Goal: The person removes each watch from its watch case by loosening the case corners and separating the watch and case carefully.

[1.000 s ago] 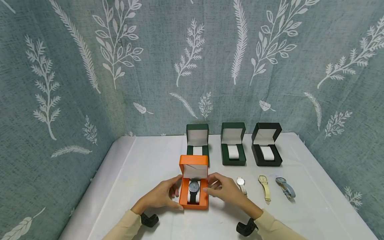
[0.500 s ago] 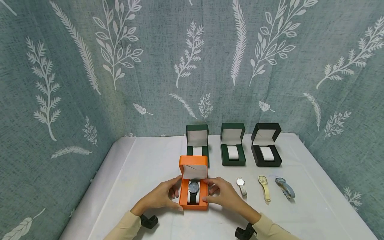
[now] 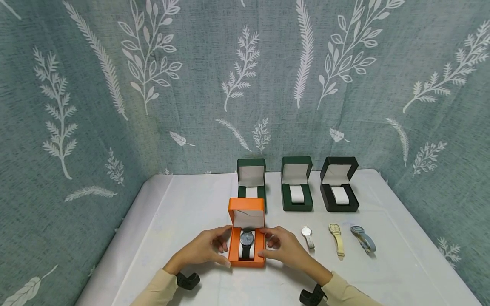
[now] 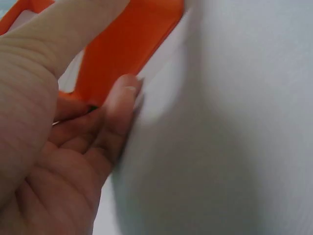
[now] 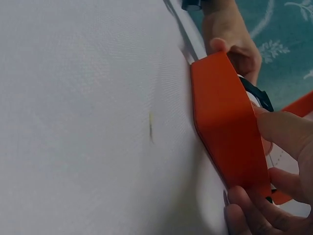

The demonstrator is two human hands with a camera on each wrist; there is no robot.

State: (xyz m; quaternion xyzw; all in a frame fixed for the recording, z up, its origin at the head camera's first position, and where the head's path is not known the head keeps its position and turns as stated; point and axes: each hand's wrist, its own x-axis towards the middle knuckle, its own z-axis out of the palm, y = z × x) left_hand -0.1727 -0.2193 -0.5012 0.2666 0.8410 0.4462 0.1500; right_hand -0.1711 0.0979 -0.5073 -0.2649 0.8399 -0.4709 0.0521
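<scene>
An orange watch box point(image 3: 246, 264) stands with its lid up on the table. Inside it, a black-strapped wristwatch point(image 3: 246, 239) with a dark round dial is wrapped round a white cushion point(image 3: 240, 251). My left hand point(image 3: 204, 248) rests along the box's left side, thumb by the front corner, fingers loosely bent near the hinge point(image 4: 110, 115). With my right hand point(image 3: 285, 246) I hold the right wall, thumb on its rim and fingers against the outer side near the back; the right wrist view shows the orange side point(image 5: 227, 117) between them.
Behind stand two green watch boxes point(image 3: 251, 162) point(image 3: 297, 207) and a black one point(image 3: 340, 208), lids up, white cushions inside. To the right lie a silver-white watch point(image 3: 306, 232), a yellow watch point(image 3: 336, 238) and a blue watch point(image 3: 363, 239). Patterned cloth point(image 3: 203, 85) walls the table.
My right hand has moved its fingers onto the right rim near the hinge. My left hand has shifted slightly left, its thumb coming off the box's front corner. The box stays put.
</scene>
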